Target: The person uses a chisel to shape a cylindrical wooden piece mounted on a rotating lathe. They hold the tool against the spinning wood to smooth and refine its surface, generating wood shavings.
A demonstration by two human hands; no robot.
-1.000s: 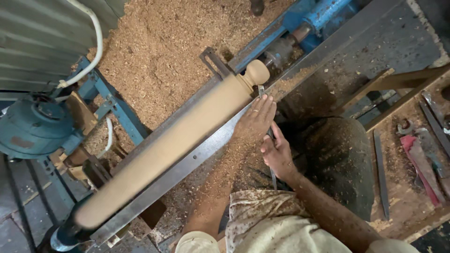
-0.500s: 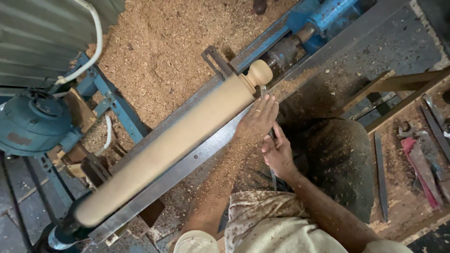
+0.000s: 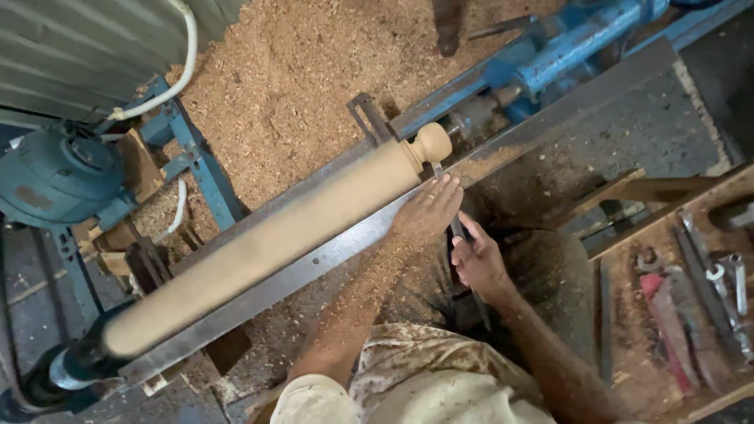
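The person's left hand (image 3: pixel 428 210) lay palm-down with its fingers (image 3: pixel 449 188) held together and stretched flat over the blade of a chisel (image 3: pixel 456 228), pressing it onto the long steel tool rest (image 3: pixel 314 263) that ran beneath them. Just past those fingertips sat the long wooden cylinder (image 3: pixel 267 243) mounted in the lathe, and right at the fingertips was the narrow neck where the cylinder met its rounded knob (image 3: pixel 432 143); the chisel's tip met the wood there. The right hand (image 3: pixel 477 263) sat just behind the left, nearer the person's body, its fingers curled shut around the chisel's handle, most of which was hidden under the palm. Sawdust clung to the left forearm and lay thick in a heap (image 3: pixel 298 86) beyond the cylinder, well past the fingers. Further out from the knob, beyond the left fingertips, stood the blue tailstock (image 3: pixel 565 55). Far off toward the wrist side of the left hand, at the cylinder's other end, was a blue motor (image 3: pixel 55 177). Beyond the right hand's knuckles, well apart, a wooden tray (image 3: pixel 628 306) held files and spanners (image 3: pixel 726 275).
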